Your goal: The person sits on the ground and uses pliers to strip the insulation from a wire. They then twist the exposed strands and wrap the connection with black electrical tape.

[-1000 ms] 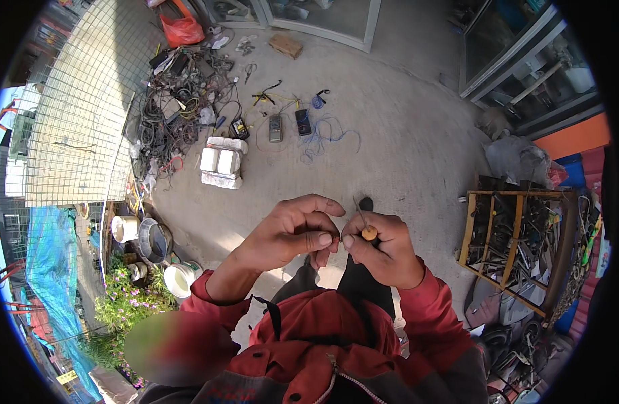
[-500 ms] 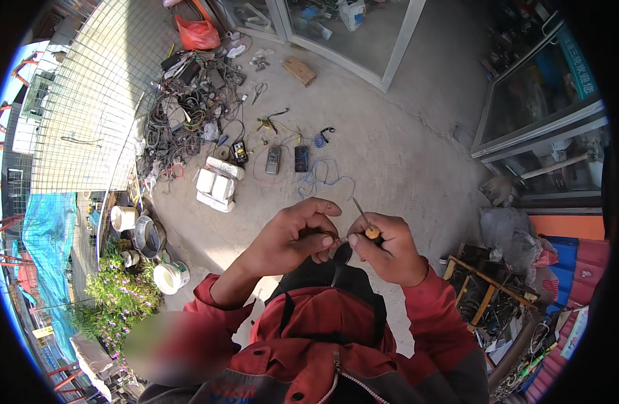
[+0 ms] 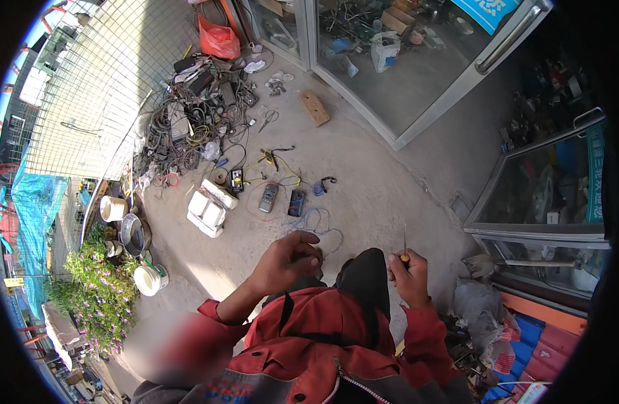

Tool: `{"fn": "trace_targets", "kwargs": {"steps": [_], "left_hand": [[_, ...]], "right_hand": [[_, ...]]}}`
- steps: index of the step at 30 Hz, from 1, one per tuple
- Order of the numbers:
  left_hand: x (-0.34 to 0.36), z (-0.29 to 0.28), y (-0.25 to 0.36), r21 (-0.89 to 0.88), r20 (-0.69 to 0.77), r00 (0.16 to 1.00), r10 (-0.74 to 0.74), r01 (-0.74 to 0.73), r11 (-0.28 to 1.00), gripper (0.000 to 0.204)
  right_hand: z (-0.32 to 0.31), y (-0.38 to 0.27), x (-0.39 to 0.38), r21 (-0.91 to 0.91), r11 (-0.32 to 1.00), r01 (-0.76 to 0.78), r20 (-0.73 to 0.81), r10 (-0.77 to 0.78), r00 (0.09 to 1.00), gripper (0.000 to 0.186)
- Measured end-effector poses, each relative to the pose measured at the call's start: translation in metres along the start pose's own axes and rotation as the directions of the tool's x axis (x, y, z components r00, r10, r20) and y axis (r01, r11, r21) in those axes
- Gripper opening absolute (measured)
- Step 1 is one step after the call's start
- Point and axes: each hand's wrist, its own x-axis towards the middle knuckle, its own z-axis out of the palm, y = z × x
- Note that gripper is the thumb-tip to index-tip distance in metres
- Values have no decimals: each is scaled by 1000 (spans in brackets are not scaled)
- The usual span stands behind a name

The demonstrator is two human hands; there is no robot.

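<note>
My right hand is closed round the yellow-orange handle of a thin-shafted tool, like a screwdriver or an awl. Its shaft points away from me. My left hand hovers in front of my body with its fingers curled inward; whatever they hold, if anything, is hidden. The two hands are well apart, with my dark trouser leg between them. Beyond my left hand, on the concrete floor, lie a grey handheld meter, a dark rectangular device and loose blue wire.
A heap of tangled cables lies far left beside a wire mesh fence. White foam blocks sit nearer. A wooden block lies before a glass door. Buckets and flowers stand at left.
My hands have separated: the right hand has moved right and nearer me with the tool, and the left has drawn slightly left and nearer. The view has shifted and turned.
</note>
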Motion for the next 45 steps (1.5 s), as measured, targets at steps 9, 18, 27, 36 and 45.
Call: {"fn": "trace_targets", "kwargs": {"steps": [9,18,27,36,45], "left_hand": [[90,-17,-20,-265,-412,902,-128,16,964,31],[177,-9,69,-373,-831,535,-153,-333,866,24],[211,-56,89,-346,-938,190,-289,-531,774,27],[245,-148,93,-304,-921,25,-388,-670,677,27],[230,-170,90,-235,-748,-265,-609,-752,616,23]], "right_hand": [[-49,16,201,-335,935,112,260,-23,965,35],[-62,-58,392,-474,828,299,504,-24,863,35],[36,-92,542,-546,714,438,669,57,741,33],[144,-133,679,-570,576,586,753,82,652,33],[340,-194,775,-429,381,819,903,170,394,33]]}}
